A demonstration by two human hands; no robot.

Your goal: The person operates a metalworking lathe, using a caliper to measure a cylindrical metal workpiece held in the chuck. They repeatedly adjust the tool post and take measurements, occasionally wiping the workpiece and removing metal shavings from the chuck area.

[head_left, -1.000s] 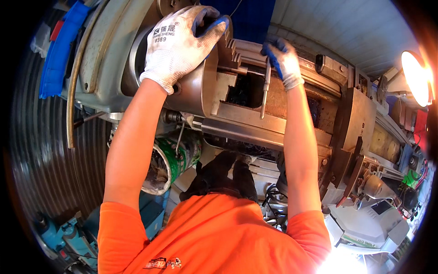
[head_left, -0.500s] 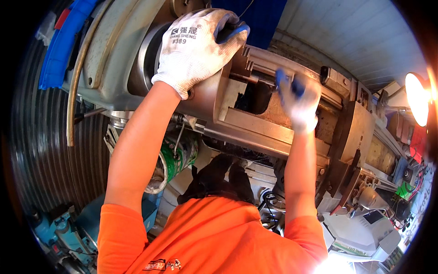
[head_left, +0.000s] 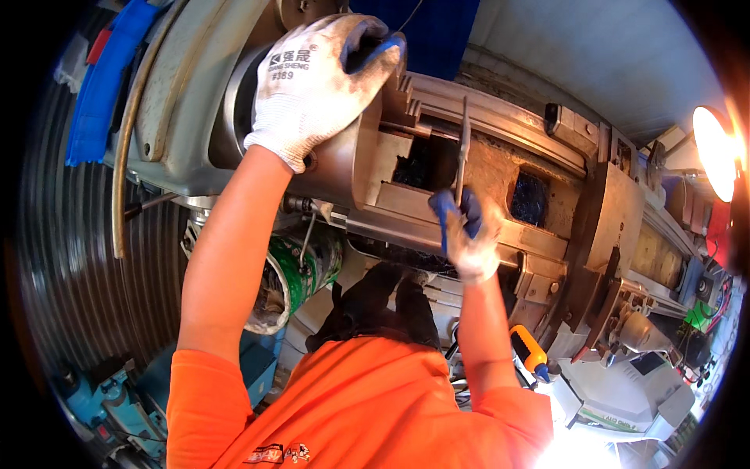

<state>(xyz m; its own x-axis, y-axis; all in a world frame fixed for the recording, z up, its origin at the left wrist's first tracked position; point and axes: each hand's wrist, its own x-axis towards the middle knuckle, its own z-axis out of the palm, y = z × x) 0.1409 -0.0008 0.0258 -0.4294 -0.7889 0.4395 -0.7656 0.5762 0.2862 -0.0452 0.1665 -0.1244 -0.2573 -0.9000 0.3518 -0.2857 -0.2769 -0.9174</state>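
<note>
My left hand (head_left: 316,86), in a white knit glove with blue-coated fingers, lies over the top of the round steel lathe chuck (head_left: 336,168). Its fingers curl over the chuck's far side and are partly hidden; the thumb is bent toward the stepped jaw (head_left: 400,98). Over the near rail of the lathe bed (head_left: 437,227), my gloved right hand (head_left: 467,234) is closed around the lower end of a thin grey metal bar (head_left: 465,141). The bar points away from me, above the gap in the bed, apart from the chuck.
The lathe carriage (head_left: 605,227) stands to the right, with a lit lamp (head_left: 715,152) beyond it. Below the chuck is a green-and-white bucket (head_left: 301,273). An orange bottle (head_left: 530,352) with a blue tip is near my right forearm. A brown hose (head_left: 125,156) hangs at the left.
My right hand has come nearer to me and leftward from over the bed, and the metal bar now shows upright in it. My left hand stays on the chuck.
</note>
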